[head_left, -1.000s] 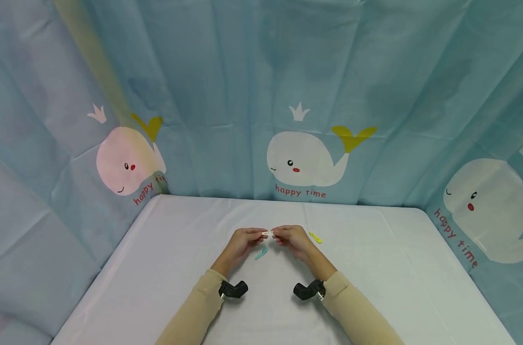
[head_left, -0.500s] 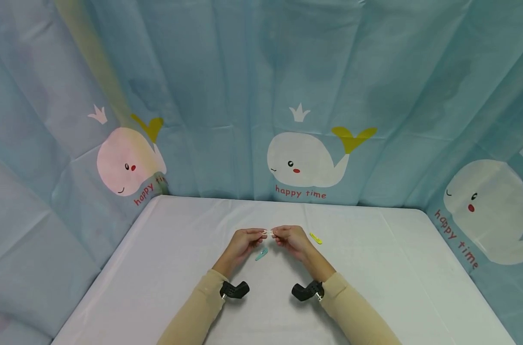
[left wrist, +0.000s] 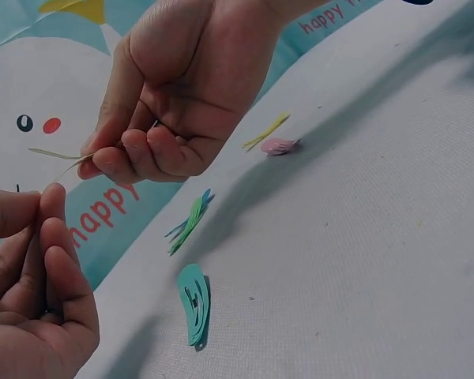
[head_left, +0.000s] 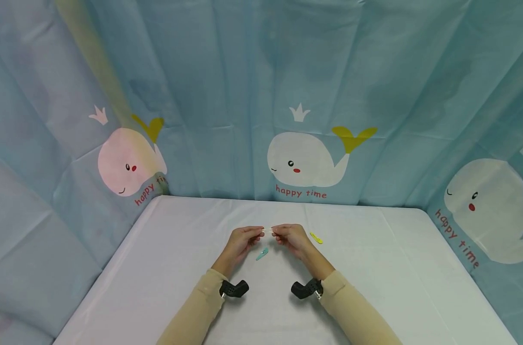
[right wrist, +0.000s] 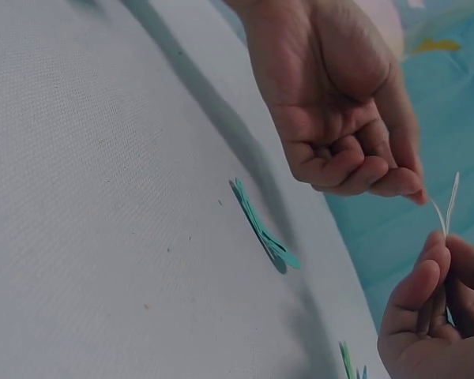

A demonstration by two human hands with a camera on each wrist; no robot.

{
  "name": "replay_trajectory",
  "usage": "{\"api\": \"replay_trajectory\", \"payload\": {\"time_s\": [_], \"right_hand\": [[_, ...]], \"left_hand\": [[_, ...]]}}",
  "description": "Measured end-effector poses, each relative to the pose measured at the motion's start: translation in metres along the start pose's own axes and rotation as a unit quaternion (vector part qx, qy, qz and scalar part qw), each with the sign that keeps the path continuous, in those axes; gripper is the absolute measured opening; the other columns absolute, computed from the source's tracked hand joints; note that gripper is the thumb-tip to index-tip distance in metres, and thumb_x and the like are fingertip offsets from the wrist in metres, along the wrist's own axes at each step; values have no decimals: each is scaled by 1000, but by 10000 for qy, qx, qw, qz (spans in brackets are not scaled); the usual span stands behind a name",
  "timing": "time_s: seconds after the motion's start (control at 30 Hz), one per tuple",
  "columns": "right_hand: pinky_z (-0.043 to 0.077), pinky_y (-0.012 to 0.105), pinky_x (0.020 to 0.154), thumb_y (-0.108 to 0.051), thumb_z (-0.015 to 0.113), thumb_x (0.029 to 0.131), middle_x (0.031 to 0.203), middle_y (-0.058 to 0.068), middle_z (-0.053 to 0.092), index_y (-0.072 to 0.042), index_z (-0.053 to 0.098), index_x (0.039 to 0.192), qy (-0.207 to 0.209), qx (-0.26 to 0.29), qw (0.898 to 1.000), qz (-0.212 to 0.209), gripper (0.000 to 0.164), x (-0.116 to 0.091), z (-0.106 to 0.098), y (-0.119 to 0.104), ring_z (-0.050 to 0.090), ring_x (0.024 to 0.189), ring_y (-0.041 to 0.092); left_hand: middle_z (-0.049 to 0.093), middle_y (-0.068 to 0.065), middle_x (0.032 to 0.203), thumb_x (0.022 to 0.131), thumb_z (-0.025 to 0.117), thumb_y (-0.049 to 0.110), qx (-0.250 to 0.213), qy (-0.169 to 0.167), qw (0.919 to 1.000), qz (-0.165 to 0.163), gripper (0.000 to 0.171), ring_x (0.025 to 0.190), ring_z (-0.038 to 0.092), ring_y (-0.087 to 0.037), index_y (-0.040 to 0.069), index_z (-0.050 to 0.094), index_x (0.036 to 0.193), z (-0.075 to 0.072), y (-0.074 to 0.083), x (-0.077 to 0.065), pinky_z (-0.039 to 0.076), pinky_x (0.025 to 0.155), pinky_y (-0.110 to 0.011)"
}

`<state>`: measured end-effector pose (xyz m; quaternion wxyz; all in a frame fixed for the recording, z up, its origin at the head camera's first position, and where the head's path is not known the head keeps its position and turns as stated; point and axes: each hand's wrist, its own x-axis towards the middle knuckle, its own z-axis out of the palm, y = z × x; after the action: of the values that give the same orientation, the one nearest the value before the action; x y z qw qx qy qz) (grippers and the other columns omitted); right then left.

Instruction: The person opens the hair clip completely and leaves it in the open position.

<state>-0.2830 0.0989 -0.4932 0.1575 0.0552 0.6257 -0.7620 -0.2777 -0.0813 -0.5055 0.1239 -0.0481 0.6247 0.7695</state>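
Observation:
A small white snap hair clip (head_left: 267,230) is held up between both hands above the table, its two legs spread into a V (right wrist: 450,209). My right hand (head_left: 292,237) pinches the joined end between thumb and fingertips. With thumb and forefinger, my left hand (head_left: 239,242) grips the tip of one leg, while the other leg sticks out free beside it. On the cloth below lies a teal snap clip (head_left: 262,254), closest to the left hand. A yellow clip (head_left: 316,238) rests to the right of the right hand.
Beneath the right hand, the left wrist view shows a pink clip (left wrist: 280,147) and green and blue clips (left wrist: 189,223), hidden from the head view. White cloth covers the table (head_left: 399,268). A blue whale-print curtain (head_left: 226,158) stands along its back and sides.
Both hands have risen very slightly with the white hair clip between them. Their pinching grips stay much the same, and the clips on the table have not moved.

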Motion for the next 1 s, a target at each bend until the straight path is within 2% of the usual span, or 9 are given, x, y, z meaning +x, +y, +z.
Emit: {"api": "replay_trajectory", "payload": {"time_s": [0.13, 0.27, 0.4, 0.63, 1.0], "right_hand": [[47, 18, 56, -2, 59, 92, 69, -2, 66, 13, 64, 106, 90, -46, 9999, 9, 21, 0, 1, -1, 55, 60, 6], [47, 18, 56, -2, 60, 92, 69, -2, 66, 13, 65, 105, 139, -48, 9999, -5, 20, 0, 2, -1, 55, 60, 6], [47, 18, 56, -2, 60, 92, 68, -2, 66, 14, 64, 107, 138, -50, 9999, -16, 23, 1, 3, -1, 55, 59, 6], [47, 18, 55, -2, 60, 92, 69, -1, 66, 15, 64, 109, 159, -67, 9999, 11, 24, 1, 3, -1, 54, 60, 6], [48, 19, 57, -4, 62, 91, 70, 0, 67, 14, 63, 109, 175, -25, 9998, -2, 25, 3, 3, -2, 56, 61, 7]], "left_hand": [[71, 6, 76, 92, 64, 8, 27, 42, 10000, -7, 34, 68, 59, -4, -12, 62, 119, -1, 0, 1, 46, 66, -20], [71, 6, 77, 93, 62, 8, 46, -137, 9999, -11, 35, 70, 60, -4, -14, 60, 121, -2, 4, 0, 47, 68, -21], [71, 5, 78, 93, 62, 6, 94, -259, 9996, -12, 35, 72, 60, -5, -15, 59, 120, -1, 14, -9, 47, 70, -23], [71, 5, 80, 91, 63, 4, 83, -80, 9999, 65, 31, 75, 61, -7, -14, 62, 116, 5, 25, -24, 48, 71, -24], [70, 7, 76, 91, 62, 4, 54, -33, 9999, 86, 37, 71, 59, -4, -18, 58, 121, 4, 24, -22, 48, 69, -22]]}}
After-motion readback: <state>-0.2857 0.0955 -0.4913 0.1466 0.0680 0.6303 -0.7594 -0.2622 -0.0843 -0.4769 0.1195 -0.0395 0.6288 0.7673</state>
